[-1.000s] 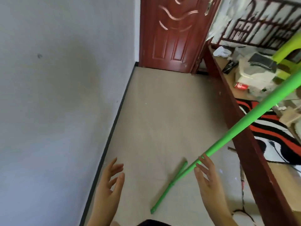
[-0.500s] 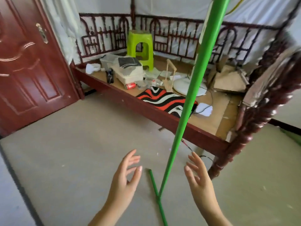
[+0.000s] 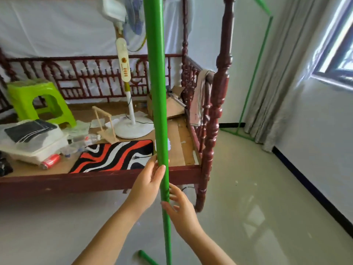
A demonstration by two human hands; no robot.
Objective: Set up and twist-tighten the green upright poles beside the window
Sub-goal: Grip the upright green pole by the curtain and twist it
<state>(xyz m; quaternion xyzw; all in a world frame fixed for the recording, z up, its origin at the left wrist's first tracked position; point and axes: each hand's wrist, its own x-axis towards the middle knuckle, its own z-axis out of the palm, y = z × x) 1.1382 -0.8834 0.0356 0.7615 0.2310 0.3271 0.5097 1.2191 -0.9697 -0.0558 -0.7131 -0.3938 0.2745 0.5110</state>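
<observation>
While both hands meet on it, the green pole (image 3: 157, 104) stands close to upright in mid-frame, in front of the bed (image 3: 95, 178). Left hand (image 3: 148, 183) sits higher, fingers and thumb curled round the thick upper section, grip closed on the pole. Right hand (image 3: 182, 209) is just below at the step to the thinner lower section, fingers spread against the pole, grip loose and not closed. Second green pole end (image 3: 146, 257) lies on the floor just left of the upright one's lower part. Thin green frame (image 3: 254, 77) stands well apart, by the curtain (image 3: 282, 73) next to the window (image 3: 336, 44). Bed carries a green stool (image 3: 38, 100), a fan (image 3: 131, 111) and a striped mat (image 3: 114, 155).
</observation>
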